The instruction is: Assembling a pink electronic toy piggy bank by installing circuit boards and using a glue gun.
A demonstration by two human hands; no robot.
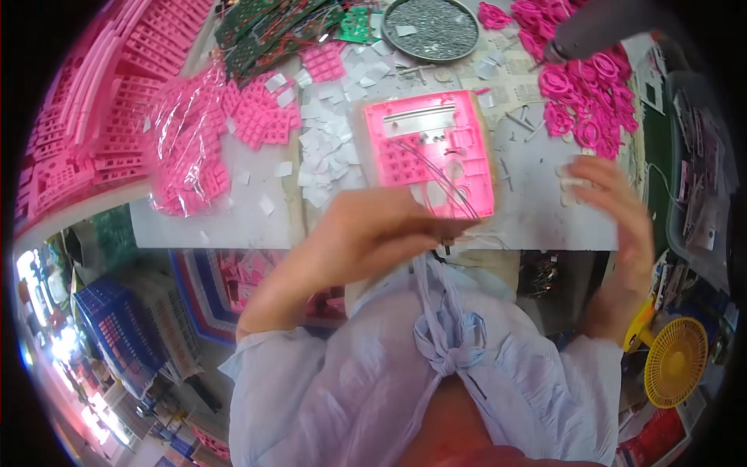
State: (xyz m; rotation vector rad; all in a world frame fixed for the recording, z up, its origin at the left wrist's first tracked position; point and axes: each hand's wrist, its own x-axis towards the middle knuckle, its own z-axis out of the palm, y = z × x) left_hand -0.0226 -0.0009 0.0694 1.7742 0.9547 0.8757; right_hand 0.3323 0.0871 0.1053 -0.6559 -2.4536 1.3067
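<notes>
My left hand (369,229) is closed on a thin brown circuit board (455,227), seen nearly edge-on at the near side of a pink plastic housing (484,156). Thin wires (443,179) stretch between the board and the housing. Inside the housing are a silvery strip, a grid of small square openings and round openings. To the right, my right hand (618,202), slightly blurred, has its fingers stretched and apart. Its fingertips are beside small pale pieces (569,187) on the table; whether they touch is unclear.
Pink keypads (261,113), a clear bag of pink parts (187,148) and white paper squares (323,156) lie left. Green circuit boards (268,35) and a round tray of small metal parts (432,31) stand behind. Pink rings (599,93) pile up right, under a dark tool (599,31).
</notes>
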